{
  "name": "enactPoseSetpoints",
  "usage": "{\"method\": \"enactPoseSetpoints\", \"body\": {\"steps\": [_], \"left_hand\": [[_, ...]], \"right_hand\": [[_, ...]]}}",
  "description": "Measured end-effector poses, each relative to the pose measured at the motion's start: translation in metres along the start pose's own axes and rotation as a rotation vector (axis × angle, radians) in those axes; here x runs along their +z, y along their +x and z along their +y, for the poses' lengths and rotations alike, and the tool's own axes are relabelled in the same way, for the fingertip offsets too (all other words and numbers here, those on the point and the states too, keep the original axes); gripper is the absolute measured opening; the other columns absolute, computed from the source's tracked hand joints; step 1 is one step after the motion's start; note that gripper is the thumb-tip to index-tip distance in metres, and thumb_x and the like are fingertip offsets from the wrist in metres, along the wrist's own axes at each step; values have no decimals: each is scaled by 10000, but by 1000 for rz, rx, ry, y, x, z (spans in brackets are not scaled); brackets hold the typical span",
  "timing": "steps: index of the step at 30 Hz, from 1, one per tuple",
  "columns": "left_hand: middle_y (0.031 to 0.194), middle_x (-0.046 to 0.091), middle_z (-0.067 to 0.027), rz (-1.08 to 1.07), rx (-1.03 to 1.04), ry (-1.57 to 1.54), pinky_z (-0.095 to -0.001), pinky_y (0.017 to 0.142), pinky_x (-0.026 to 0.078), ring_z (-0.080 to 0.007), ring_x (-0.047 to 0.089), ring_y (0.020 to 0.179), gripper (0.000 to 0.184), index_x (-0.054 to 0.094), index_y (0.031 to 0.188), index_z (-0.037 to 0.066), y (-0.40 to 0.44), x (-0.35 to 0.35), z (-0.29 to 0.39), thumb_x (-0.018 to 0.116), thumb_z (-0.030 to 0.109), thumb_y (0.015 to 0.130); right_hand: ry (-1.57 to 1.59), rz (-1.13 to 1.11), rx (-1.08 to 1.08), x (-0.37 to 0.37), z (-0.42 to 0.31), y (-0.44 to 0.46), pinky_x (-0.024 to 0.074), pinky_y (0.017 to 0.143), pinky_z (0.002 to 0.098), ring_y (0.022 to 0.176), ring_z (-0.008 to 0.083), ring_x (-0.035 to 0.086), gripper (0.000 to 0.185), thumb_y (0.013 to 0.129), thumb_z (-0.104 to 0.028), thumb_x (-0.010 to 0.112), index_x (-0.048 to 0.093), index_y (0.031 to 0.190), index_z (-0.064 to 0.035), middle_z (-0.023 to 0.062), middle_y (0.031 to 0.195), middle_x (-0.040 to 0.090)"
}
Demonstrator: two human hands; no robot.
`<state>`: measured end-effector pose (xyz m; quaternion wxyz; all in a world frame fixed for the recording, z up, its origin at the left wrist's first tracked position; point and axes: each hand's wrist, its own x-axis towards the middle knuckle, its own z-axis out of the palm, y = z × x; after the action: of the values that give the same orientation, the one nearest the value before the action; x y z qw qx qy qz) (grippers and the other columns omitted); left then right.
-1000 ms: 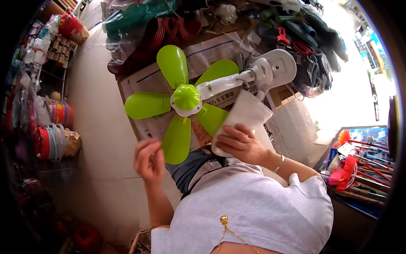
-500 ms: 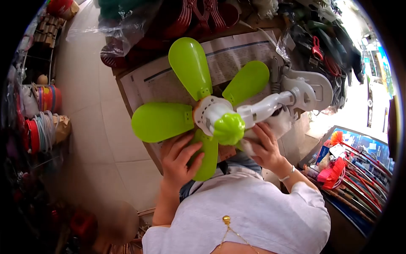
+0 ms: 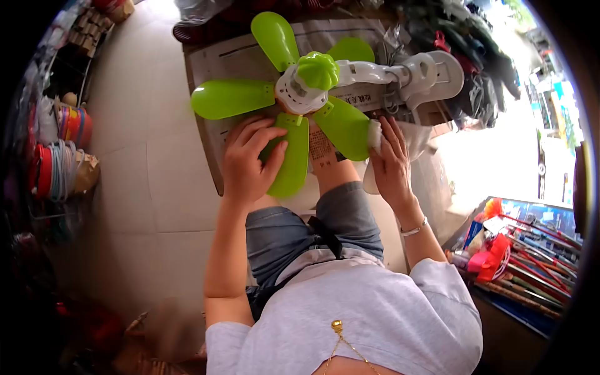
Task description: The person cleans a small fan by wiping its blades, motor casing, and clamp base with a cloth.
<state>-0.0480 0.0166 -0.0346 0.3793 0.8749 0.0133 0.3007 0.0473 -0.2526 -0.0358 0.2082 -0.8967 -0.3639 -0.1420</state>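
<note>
A small fan with green blades lies over the table, its white motor housing (image 3: 294, 94) topped by a ribbed green knob (image 3: 317, 70). My left hand (image 3: 253, 159) grips the edge of the lower green blade (image 3: 294, 156), thumb apart from the fingers. At the lower-right green blade (image 3: 347, 128), my right hand (image 3: 392, 165) presses a white cloth (image 3: 375, 134) to the outer edge. Part of the cloth is hidden behind that hand. A white arm (image 3: 365, 72) runs right from the housing to the fan's white base (image 3: 440, 76).
Printed paper (image 3: 215, 62) covers the table under the fan. Dark plastic-wrapped goods (image 3: 484, 56) are heaped at the back right. A box of long thin sticks (image 3: 531, 250) stands to my right. Rolls of cord (image 3: 62, 172) sit on the left shelf beyond the tiled floor.
The fan appears farther up in view and has turned, bringing a blade to the lower right. My right hand has moved from near the housing to that blade's edge with the cloth.
</note>
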Motion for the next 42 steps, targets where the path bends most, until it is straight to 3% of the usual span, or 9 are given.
{"method": "enactPoseSetpoints", "body": {"steps": [5,11,16,19,22,25,31,34,42], "left_hand": [[1032,677,-109,31,43,33,-395,874,493,-304,628,1010,144,688,936,73,1,5,0,695,112,798],[1040,681,-97,49,46,22,-394,851,501,-285,638,1000,186,672,1006,88,0,3,-1,652,101,822],[1062,695,-124,71,-74,-119,-392,839,519,-282,669,978,447,548,1297,120,-2,4,-2,518,4,866],[1025,699,-138,99,-64,-162,-395,840,522,-302,667,976,496,538,1314,120,-4,5,-8,489,-27,843],[1003,687,-130,71,-109,-288,-417,821,526,-338,642,947,571,531,1327,160,-4,-2,-9,481,-63,805],[1019,686,-150,75,-113,-229,-435,845,518,-355,635,983,615,513,1354,178,-3,-1,-10,475,-79,796],[1090,677,-181,13,-160,-239,-408,867,522,-358,655,984,623,556,1332,150,0,2,-11,461,-119,778],[1081,679,-179,97,-44,-84,-394,861,528,-335,664,981,574,608,1275,109,-1,8,-12,471,-135,774],[990,695,-133,187,-184,98,-345,745,520,-280,661,830,535,656,1222,84,-3,3,2,468,-136,771]], "right_hand": [[30,21,53,14,-22,24,347,1101,459,1357,352,396,418,870,-65,591,549,1278,16,184,1420,470],[24,12,-146,29,-45,35,323,1118,465,1358,396,378,384,921,-109,555,563,1284,19,213,1415,461],[-276,161,66,13,-25,13,357,1068,451,1328,395,386,407,893,-59,598,607,1298,-97,218,1402,441],[98,174,262,4,-36,23,424,970,424,1192,342,497,381,888,-38,595,618,1268,-57,201,1246,534],[386,231,-43,-5,-87,45,498,820,396,1012,317,589,357,854,13,573,623,1207,4,173,1048,601],[157,-32,-417,6,-113,65,437,978,447,1170,327,519,387,780,-89,677,647,1165,-52,122,1191,601],[205,-284,-681,5,-98,27,396,1038,454,1239,303,484,381,787,-175,688,654,1164,-128,79,1301,580],[194,-244,-698,1,-83,58,400,1039,454,1251,287,484,387,786,-182,686,648,1156,-75,91,1289,586],[443,-150,-776,25,-90,40,412,1051,422,1179,279,561,378,723,-186,663,667,1068,-32,106,1177,635]]}}
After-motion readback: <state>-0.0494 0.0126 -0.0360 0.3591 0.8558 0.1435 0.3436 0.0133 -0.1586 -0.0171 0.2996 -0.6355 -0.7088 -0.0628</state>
